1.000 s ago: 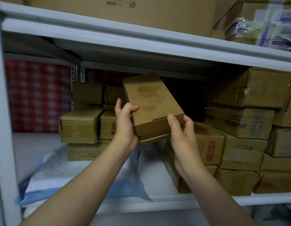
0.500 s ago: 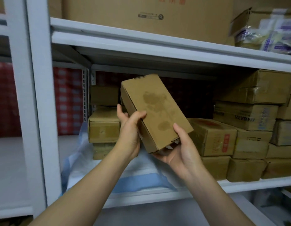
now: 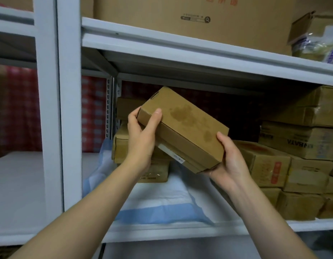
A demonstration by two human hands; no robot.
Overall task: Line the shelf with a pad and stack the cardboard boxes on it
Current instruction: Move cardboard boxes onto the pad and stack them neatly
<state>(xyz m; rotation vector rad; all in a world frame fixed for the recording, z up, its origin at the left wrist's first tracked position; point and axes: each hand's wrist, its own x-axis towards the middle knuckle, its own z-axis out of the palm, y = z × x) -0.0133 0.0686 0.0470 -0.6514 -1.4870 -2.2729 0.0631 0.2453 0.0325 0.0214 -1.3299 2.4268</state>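
Both hands grasp the cardboard box (image 3: 186, 126), left hand (image 3: 141, 144) now at its upper end, right hand (image 3: 231, 161) under its lower corner; it has tilted flatter above the pad (image 3: 162, 199) near the shelf (image 3: 180, 232)'s front edge.

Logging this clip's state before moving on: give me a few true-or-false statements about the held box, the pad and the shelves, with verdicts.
1. The left hand and right hand both grip the stained box. True.
2. The stained box lies flat on the pad. False: it is held tilted in the air, above the pad.
3. The pad lies on the shelf, under the left stack of boxes. True.
4. The upper shelf is bare. False: a large carton stands on it.
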